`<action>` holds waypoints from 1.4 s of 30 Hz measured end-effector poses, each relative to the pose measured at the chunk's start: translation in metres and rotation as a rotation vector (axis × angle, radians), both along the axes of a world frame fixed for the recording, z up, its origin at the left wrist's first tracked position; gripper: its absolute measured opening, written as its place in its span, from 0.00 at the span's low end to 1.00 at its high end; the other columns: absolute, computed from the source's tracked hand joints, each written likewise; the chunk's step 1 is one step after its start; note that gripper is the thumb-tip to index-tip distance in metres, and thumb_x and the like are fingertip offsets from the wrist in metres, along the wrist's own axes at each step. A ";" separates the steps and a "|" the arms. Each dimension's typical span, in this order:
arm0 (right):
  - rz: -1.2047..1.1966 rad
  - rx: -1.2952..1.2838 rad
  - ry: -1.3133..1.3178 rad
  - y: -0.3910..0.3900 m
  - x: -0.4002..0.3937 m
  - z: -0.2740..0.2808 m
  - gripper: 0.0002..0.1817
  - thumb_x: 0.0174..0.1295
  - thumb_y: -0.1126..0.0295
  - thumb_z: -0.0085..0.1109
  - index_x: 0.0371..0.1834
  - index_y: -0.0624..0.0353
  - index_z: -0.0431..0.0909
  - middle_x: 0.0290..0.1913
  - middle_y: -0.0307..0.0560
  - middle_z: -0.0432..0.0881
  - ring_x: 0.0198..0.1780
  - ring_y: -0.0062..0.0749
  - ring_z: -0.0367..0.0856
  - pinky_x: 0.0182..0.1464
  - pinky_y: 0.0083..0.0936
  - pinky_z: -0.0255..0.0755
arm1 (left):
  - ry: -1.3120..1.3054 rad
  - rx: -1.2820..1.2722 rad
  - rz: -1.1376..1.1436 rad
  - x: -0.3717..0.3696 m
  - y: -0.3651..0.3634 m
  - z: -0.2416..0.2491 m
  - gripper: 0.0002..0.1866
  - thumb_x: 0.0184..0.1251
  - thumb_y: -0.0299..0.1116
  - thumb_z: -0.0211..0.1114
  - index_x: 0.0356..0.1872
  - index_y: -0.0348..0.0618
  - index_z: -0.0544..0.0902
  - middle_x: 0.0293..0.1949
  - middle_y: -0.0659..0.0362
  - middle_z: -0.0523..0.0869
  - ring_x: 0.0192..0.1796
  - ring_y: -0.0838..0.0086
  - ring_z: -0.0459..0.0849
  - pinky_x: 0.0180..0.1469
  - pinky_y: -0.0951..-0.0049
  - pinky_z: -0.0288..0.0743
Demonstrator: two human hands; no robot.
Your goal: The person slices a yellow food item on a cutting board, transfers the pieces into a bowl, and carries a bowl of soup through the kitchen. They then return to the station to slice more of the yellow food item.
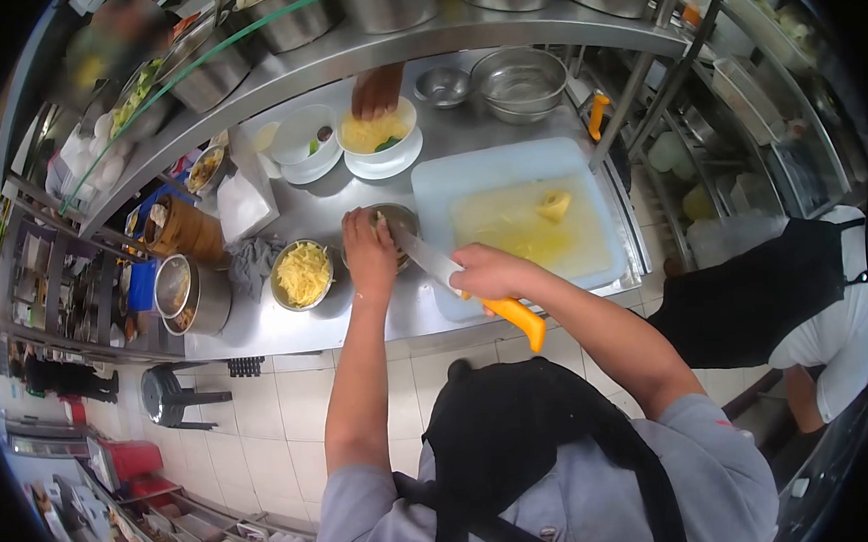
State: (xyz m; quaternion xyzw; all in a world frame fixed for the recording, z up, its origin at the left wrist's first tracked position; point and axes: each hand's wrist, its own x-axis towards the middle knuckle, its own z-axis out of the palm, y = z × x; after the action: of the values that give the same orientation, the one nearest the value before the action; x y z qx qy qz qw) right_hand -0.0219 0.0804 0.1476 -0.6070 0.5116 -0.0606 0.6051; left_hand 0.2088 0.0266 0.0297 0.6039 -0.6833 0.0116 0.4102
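My right hand is wrapped round the yellow handle of a knife, whose blade points left over a metal bowl. At that bowl's left rim is my left hand, its fingers close together near the blade tip; what they hold, if anything, is hidden. Left of it stands a metal bowl of yellow strips. A white cutting board lies to the right, with a yellow piece on its wet, yellowish surface.
Across the counter, another person's hand reaches into a white bowl of yellow food. Beside it is another white bowl. Metal bowls stand behind the board. A co-worker in a black apron is at the right.
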 end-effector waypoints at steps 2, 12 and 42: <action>0.003 0.029 -0.011 0.010 -0.015 -0.001 0.16 0.68 0.65 0.54 0.50 0.68 0.76 0.40 0.54 0.83 0.25 0.45 0.85 0.28 0.38 0.83 | 0.020 0.026 0.024 0.006 -0.009 -0.002 0.15 0.73 0.30 0.63 0.56 0.32 0.79 0.60 0.38 0.81 0.69 0.41 0.74 0.72 0.47 0.68; -0.209 -0.067 0.008 0.116 -0.148 -0.026 0.14 0.70 0.66 0.53 0.50 0.65 0.79 0.33 0.49 0.82 0.20 0.31 0.79 0.25 0.30 0.77 | -0.095 0.146 -0.240 -0.028 0.022 0.032 0.13 0.65 0.24 0.67 0.50 0.35 0.84 0.54 0.43 0.84 0.58 0.44 0.81 0.63 0.50 0.76; -0.343 0.056 -0.099 0.089 -0.135 -0.086 0.16 0.69 0.68 0.49 0.52 0.69 0.76 0.33 0.53 0.80 0.20 0.37 0.80 0.24 0.35 0.78 | -0.206 0.360 -0.498 -0.129 -0.027 0.001 0.21 0.62 0.18 0.57 0.57 0.34 0.84 0.59 0.44 0.83 0.66 0.52 0.77 0.70 0.56 0.74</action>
State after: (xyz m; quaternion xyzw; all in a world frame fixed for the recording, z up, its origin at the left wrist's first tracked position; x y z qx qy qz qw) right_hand -0.1572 0.1692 0.0615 -0.4900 0.5787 -0.1786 0.6269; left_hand 0.0801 -0.0007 0.0306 0.4767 -0.8391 -0.1489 0.2157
